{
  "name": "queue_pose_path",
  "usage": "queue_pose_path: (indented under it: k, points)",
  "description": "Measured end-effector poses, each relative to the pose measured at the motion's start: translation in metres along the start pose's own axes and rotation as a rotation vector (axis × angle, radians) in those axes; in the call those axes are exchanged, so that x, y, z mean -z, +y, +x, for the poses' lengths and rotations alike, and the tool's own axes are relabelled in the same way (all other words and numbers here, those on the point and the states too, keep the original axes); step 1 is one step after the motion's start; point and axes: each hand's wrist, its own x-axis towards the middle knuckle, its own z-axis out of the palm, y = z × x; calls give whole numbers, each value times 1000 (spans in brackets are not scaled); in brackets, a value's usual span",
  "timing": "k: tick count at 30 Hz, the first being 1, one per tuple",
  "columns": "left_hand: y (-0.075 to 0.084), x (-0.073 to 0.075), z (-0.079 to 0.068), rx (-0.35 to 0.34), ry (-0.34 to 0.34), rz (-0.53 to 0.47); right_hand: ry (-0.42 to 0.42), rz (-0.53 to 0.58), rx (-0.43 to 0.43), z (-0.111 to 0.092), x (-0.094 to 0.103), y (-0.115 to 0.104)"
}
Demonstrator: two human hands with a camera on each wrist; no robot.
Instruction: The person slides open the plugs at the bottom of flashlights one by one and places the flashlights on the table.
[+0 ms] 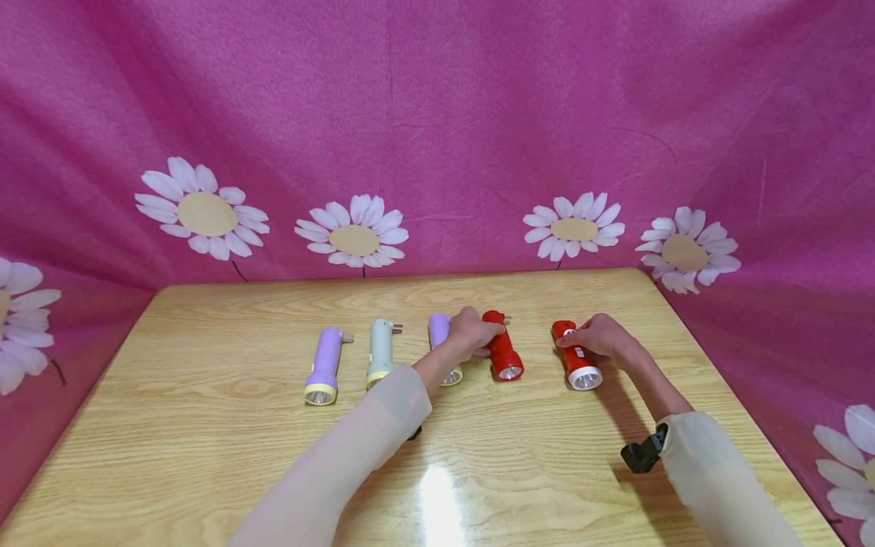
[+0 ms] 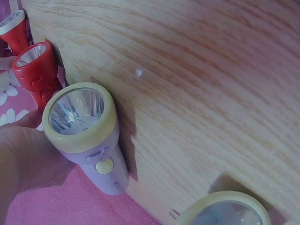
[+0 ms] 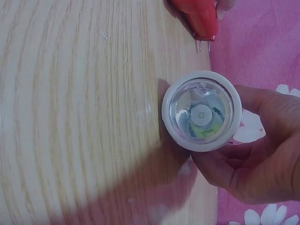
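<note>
My left hand (image 1: 472,334) grips an all-red flashlight (image 1: 506,357), fingers over its upper body and thumb at its left side. That flashlight lies lens toward me, with metal plug prongs (image 1: 507,320) sticking out at its far end. Farther right, my right hand (image 1: 604,338) holds a red flashlight with a white head (image 1: 584,378); its round lens (image 3: 201,115) faces the right wrist camera. Just left of my left hand lies a purple flashlight with a cream-yellow head (image 2: 105,168), partly hidden by that hand in the head view.
Left of my forearm lie a pale green flashlight (image 1: 380,346) and another purple one (image 1: 326,357), both with prongs out. All the flashlights form a row across the wooden table (image 1: 205,456). A pink cloth (image 1: 451,137) with white daisies hangs behind and at both sides.
</note>
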Motion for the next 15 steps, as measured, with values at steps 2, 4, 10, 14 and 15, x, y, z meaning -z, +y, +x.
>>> queue_pose_path:
  k: [2,4,10,14,15]
  points:
    - [0,0,-1,-2,0,-3,3,9,-5,0,0,0]
    - [1,0,-1,-1,0,-6,2,13,-8,0,0,0]
    - [1,0,-2,-6,-3,7,2,-26,-5,0,-1,-1]
    - [1,0,-2,-14,0,18,4,-30,-7,0,-1,-2]
    - [1,0,-2,-16,0,24,2,-26,-9,-1,0,-3]
